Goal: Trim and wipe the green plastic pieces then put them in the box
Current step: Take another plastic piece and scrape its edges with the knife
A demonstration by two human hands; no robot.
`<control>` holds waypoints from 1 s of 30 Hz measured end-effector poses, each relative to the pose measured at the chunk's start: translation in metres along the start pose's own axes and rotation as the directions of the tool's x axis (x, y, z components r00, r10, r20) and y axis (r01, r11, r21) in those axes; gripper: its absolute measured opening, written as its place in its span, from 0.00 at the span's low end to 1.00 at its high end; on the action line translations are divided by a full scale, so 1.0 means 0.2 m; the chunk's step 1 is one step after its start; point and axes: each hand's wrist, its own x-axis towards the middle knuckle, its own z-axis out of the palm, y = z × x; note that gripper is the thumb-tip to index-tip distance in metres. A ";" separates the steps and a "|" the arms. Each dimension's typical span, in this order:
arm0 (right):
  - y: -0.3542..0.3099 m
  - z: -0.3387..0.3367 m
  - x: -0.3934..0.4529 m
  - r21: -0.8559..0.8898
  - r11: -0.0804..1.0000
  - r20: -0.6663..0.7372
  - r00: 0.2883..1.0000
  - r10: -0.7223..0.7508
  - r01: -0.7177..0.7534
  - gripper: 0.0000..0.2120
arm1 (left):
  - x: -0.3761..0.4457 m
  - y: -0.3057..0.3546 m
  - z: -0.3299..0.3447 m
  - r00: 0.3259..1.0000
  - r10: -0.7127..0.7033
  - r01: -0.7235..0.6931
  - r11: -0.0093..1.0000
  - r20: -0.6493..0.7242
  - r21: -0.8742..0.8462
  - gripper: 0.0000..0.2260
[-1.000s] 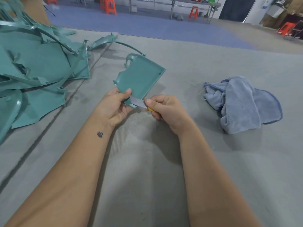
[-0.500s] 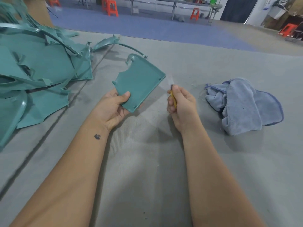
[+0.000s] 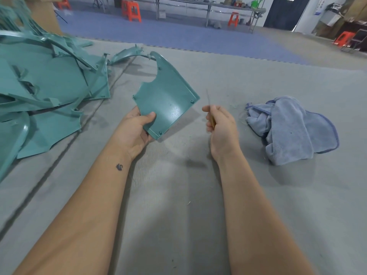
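Head cam: left hand (image 3: 137, 130) grips the green plastic piece (image 3: 167, 100) by its lower-left corner, panel fanning toward upper centre. Right hand (image 3: 221, 126), just right, is curled around a blurry knife (image 3: 210, 114).

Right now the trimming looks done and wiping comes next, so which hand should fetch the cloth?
Right, probably. The right hand is beside the blue cloth on that side, though it holds the knife, which may need setting down. The left hand grips the green piece, farther away.
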 end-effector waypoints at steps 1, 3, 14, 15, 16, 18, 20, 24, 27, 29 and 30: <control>0.00 0.01 0.00 -0.019 1.000 0.000 1.000 -0.006 0.006 0.11 | 0.00 0.00 0.00 1.000 -0.001 0.001 1.000 0.002 0.018 0.15; 0.01 0.01 -0.01 -0.040 0.998 0.029 0.999 -0.037 0.038 0.10 | 0.01 -0.01 0.00 1.000 -0.001 0.001 0.999 0.000 0.049 0.15; 0.06 0.01 -0.01 -0.191 0.970 0.096 0.987 -0.132 0.149 0.12 | 0.01 0.00 -0.01 0.998 -0.057 0.057 0.998 -0.035 -0.003 0.14; 0.06 0.01 -0.01 -0.190 0.971 0.103 0.986 -0.130 0.148 0.13 | 0.01 0.00 -0.01 0.998 -0.056 0.056 0.998 -0.036 -0.009 0.14; 0.06 0.01 -0.01 -0.186 0.972 0.109 0.986 -0.127 0.146 0.13 | 0.00 0.00 -0.01 0.998 -0.056 0.055 0.998 -0.038 -0.015 0.14; 0.06 0.01 -0.02 -0.188 0.971 0.118 0.985 -0.124 0.145 0.13 | 0.00 0.00 -0.01 0.998 -0.059 0.058 0.998 -0.036 -0.023 0.14; 0.06 0.01 -0.02 -0.199 0.969 0.131 0.984 -0.123 0.147 0.12 | -0.01 0.00 -0.01 0.998 -0.062 0.062 0.998 -0.029 -0.027 0.14; 0.07 0.04 -0.03 -0.316 0.928 0.248 0.961 -0.121 0.198 0.13 | -0.01 0.00 0.00 0.998 -0.045 0.042 0.997 -0.046 -0.060 0.15; 0.07 0.05 -0.04 -0.360 0.908 0.325 0.941 -0.094 0.215 0.13 | -0.01 0.00 0.01 0.998 -0.035 0.030 0.996 -0.050 -0.089 0.15; 0.06 0.04 -0.05 -0.272 0.945 0.303 0.948 -0.095 0.181 0.13 | -0.01 0.01 0.01 0.998 -0.041 0.036 0.994 -0.047 -0.101 0.16; 0.05 0.03 -0.04 -0.196 0.968 0.259 0.960 -0.105 0.159 0.12 | -0.01 0.01 0.01 0.998 -0.045 0.040 0.993 -0.046 -0.107 0.16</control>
